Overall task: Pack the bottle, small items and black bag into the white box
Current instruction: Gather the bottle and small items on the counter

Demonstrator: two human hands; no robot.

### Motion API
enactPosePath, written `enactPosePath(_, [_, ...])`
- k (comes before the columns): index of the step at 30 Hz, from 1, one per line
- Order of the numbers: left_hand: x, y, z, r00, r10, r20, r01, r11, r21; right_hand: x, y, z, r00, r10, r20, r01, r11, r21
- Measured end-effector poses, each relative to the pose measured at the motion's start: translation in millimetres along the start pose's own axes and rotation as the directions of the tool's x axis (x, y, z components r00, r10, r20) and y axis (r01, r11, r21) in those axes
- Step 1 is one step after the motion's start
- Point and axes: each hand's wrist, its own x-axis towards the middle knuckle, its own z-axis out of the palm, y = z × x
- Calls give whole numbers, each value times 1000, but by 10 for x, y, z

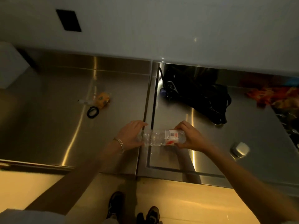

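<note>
A dim steel desk [68, 136], made of two tops that meet at a seam, runs along a pale wall [161, 26] with a dark rectangular panel [68, 20] on it. In the head view, a clear plastic bottle [155, 137] with a red and white label lies sideways across the seam near the front edge, held between both hands. The left hand [131, 136], with a bracelet [119, 143] on its wrist, has its fingers [140, 124] curled round the plain end, and the right hand [191, 138] wraps its fingers [181, 125] round the labelled end. The white box [9, 67] stands at the far left of the desk, well apart from the bottle. Near the middle of the left top lie a yellow packet [103, 100], a small clear item [84, 102] and a black hair tie [92, 112]. The black bag [199, 97] sits at the back of the right top, with an orange cloth [271, 96] further right and a round metal fitting [240, 149] near the front. Shoes [116, 202] show on the floor below.
</note>
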Motion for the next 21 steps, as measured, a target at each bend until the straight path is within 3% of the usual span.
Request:
enactPosePath(10, [-621, -1084, -536, 992, -7, -123, 17, 997, 79, 1065, -1026, 418, 984, -161, 79, 165, 985, -42])
enactPosePath(16, [-1059, -1906, -978, 984, -58, -169, 77, 991, 108, 1749, -1743, 829, 991, -125, 57, 121, 991, 61])
enactPosePath(21, [-1247, -2493, -1248, 978, -76, -192, 103, 986, 131, 2196, -2221, 1207, 1000, 15, 11, -16, 993, 113])
